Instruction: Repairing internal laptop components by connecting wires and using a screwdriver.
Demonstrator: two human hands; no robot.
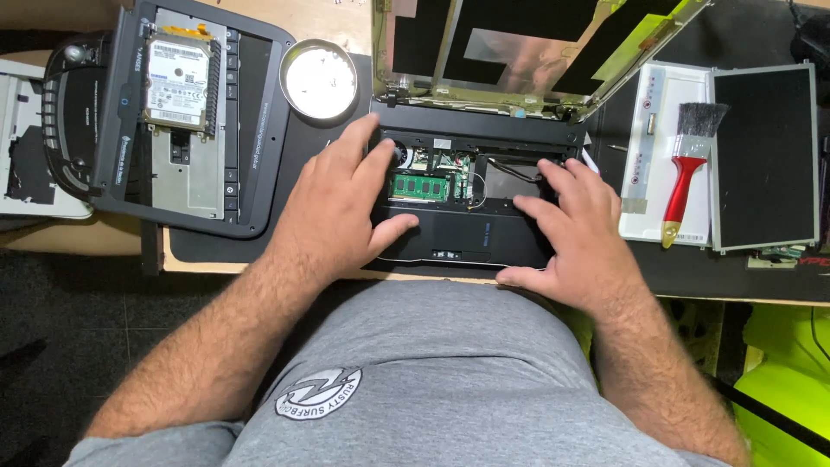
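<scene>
A partly dismantled black laptop (471, 233) lies in front of me, its keyboard gone and a green circuit board (422, 185) exposed inside. Its lid frame (510, 52) stands open at the back with the screen removed. My left hand (341, 203) rests flat on the left side of the laptop base, fingers spread, thumb on the palm rest. My right hand (571, 229) lies on the right side, fingers spread over the base and its front edge. Neither hand holds anything.
A round metal dish (320, 79) sits behind my left hand. At left, a hard drive (179, 82) lies on a black laptop cover (251, 130). At right are a red-handled brush (687, 169), a white panel (661, 156) and a dark screen panel (765, 156).
</scene>
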